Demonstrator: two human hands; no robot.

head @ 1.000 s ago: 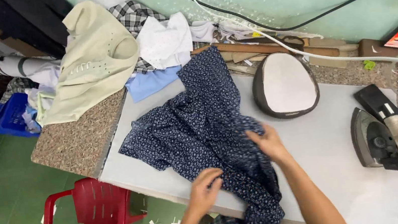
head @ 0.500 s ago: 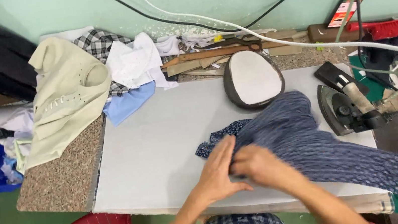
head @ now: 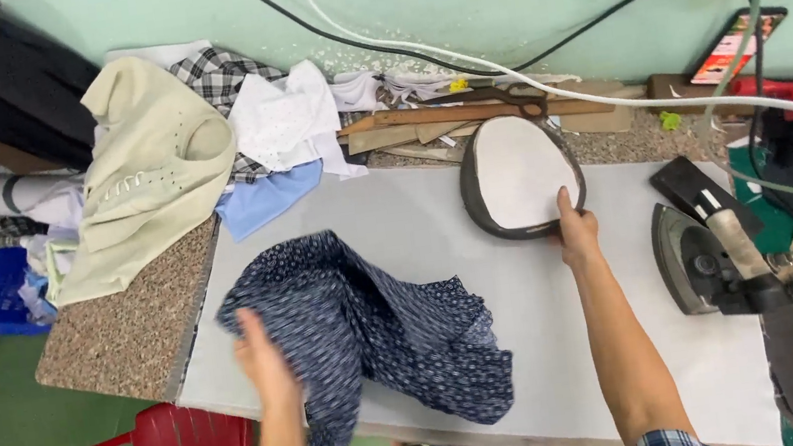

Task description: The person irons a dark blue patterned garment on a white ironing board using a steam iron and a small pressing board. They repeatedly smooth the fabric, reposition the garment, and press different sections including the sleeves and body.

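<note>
Head view | left hand (head: 264,355) flat, fingers apart, on navy garment (head: 380,331) at counter (head: 416,220) front edge | right hand (head: 577,231) clamped on oval pressing pad (head: 520,176) | step: positioning pad; next needs garment spread flat.

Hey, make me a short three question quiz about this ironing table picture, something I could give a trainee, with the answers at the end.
1. True or false: the right hand rests on the edge of the oval pressing pad.
2. What does the left hand touch?
A. the iron
B. the dark blue patterned garment
C. the red chair
3. On which side of the pressing pad does the iron sit, as the camera sees it?

Key
1. True.
2. B: the hand lies on the dark blue patterned garment, spread on the grey table.
3. To the right, near the table's end, untouched by either hand.
</note>
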